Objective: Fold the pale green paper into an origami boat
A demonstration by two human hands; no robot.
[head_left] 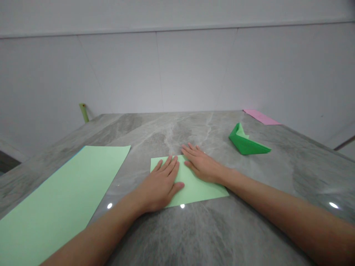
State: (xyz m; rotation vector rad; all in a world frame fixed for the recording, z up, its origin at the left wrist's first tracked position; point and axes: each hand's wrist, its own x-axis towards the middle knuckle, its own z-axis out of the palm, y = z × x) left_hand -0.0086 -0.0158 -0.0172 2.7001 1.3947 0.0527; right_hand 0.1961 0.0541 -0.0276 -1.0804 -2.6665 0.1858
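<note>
Both hands are laid flat, palms down, with fingers extended and nothing gripped. The left hand and the right hand are pressed onto one folded light-green sheet, which lies directly beneath them on the grey marbled table. The near-left part of this sheet is covered by the left hand, its fingertips directed away from the body and slightly rightward. The far edge is covered by the right hand, its fingers directed leftward, so that the fingertips of the two hands are brought just beside each other; whether they touch cannot be told. The sheet's near-right corner is left exposed between the two forearms. To the left of the left hand, apart from it, a large light-green sheet is seen lying flat and running off the near-left edge of the view. Beyond and to the right of the right hand, well apart from it, a dark-green paper boat is noted resting on the table. Farther off on that side, at the far right corner, a pink sheet is recorded. Far beyond the left hand, at the table's back-left edge, a short green stick is seen against the white wall; its nature cannot be told.
</note>
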